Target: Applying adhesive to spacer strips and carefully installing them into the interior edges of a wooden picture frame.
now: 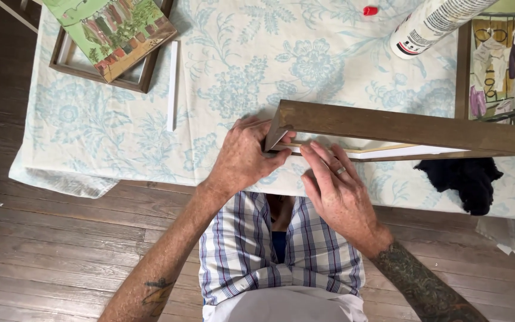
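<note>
A dark brown wooden picture frame [400, 126] stands on edge near the table's front, its near corner at centre. My left hand [245, 156] grips that left corner, thumb and fingers wrapped round the wood. My right hand [335, 189], with a ring on one finger, presses its fingertips against the frame's lower edge, where a thin white strip [412, 152] runs along inside the frame.
The table wears a white cloth with pale blue flowers [239, 65]. At far left a painted canvas [111, 30] lies on another wooden frame [67, 59], beside a loose white strip [173, 86]. A white tube [430, 24], a red cap [370, 10], a black rag [463, 179] and a painting [508, 65] sit right.
</note>
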